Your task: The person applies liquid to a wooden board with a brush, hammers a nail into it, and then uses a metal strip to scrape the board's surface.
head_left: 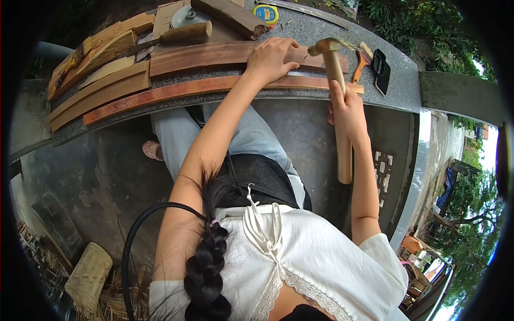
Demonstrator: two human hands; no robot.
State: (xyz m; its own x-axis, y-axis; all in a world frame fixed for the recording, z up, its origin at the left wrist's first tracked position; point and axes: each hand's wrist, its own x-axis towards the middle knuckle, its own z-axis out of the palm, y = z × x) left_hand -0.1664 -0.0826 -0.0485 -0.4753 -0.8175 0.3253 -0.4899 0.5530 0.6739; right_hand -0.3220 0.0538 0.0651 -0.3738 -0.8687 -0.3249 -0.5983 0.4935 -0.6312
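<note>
My right hand (pixel 350 113) is wrapped round the wooden handle of a hammer (pixel 342 144), whose metal head is raised over the right part of a reddish-brown board (pixel 203 59). My left hand (pixel 272 58) lies on that board with its fingers spread, pressing on its top. A small nail (pixel 305 56) shows at the board just left of the hammer head. Along the near edge of the stone table (pixel 399 80) runs a narrow reddish strip of wood (pixel 176 91), parallel to the board.
More planks (pixel 101 93) and a wooden-handled tool (pixel 184 33) lie at the left. Behind are a metal disc (pixel 184 17), a dark wood block (pixel 230 16) and a yellow tape measure (pixel 266 14). An orange-handled brush (pixel 360 67) and a black object (pixel 381 72) lie at the right.
</note>
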